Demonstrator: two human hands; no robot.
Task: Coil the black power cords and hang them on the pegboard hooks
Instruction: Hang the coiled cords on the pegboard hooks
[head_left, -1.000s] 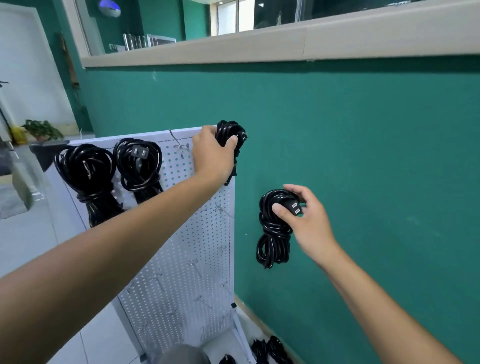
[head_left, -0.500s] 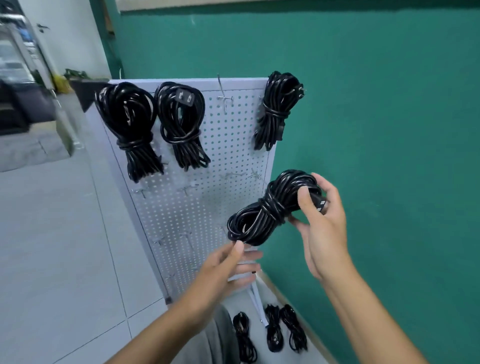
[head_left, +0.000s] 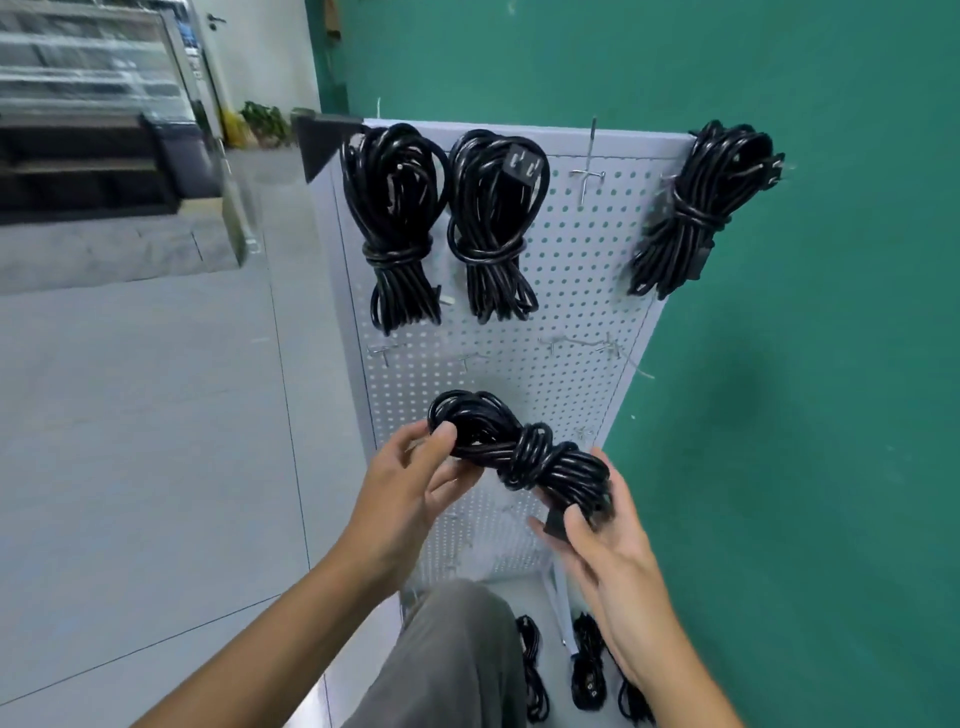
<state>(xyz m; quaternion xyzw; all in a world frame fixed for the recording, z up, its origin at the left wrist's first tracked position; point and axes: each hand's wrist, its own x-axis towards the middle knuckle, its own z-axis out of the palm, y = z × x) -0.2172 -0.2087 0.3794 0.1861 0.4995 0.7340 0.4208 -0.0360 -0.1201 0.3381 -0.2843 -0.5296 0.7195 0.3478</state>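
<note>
Black power cord, wound into a bundle (head_left: 519, 452) and cinched at its middle by wraps of its own cable, is held level in front of the lower part of a white pegboard (head_left: 566, 312). The left hand (head_left: 405, 488) takes the bundle's left end, thumb on top and fingers (head_left: 457, 480) curled beneath it. The right hand (head_left: 608, 540) cradles the right end, its fingers curled around the cable and pinching a black plug (head_left: 555, 522) below the bundle.

Three more coiled cords hang from hooks along the top of the pegboard: one at its top left corner (head_left: 395, 223), a second just beside it (head_left: 496, 223) with its plug face showing, and a third tilted at the top right corner (head_left: 696, 208), overhanging the board's edge. Between the second and third coils a bare metal hook (head_left: 589, 166) sticks out. More bare hooks (head_left: 576, 345) run in a row below the hanging coils, just above the held bundle.

The pegboard leans against a green wall (head_left: 805, 364). At its foot, several loose black cords (head_left: 587, 670) lie on the grey tiled floor (head_left: 156, 441), beside the person's grey trouser leg (head_left: 447, 660).
</note>
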